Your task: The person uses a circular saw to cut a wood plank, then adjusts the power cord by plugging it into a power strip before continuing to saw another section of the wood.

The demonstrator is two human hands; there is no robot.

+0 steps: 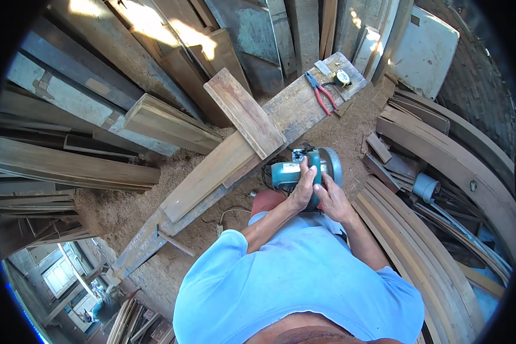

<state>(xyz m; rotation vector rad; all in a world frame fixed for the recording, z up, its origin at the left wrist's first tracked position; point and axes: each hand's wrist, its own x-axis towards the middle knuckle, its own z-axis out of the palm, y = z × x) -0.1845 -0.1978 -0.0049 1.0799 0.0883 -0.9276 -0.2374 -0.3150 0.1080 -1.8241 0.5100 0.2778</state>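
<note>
A teal circular saw (279,175) with a round grey blade guard (336,166) is held close in front of my body, just on the near side of a long bench plank. My left hand (303,188) is closed over its teal handle. Against the other side of the handle, beside the guard, my right hand (333,202) grips the saw too; some of its fingers are hidden. Beyond the saw, a short wide board (245,112) lies across the bench plank (295,109). A longer pale board (212,178) runs along the plank to the left.
Red-handled pliers (321,93) and a tape measure (341,78) lie at the bench's far right end. Boards lean and stack all around, including a curved stack (418,246) at my right. Sawdust (120,212) covers the ground, and a cable (230,211) runs near my legs.
</note>
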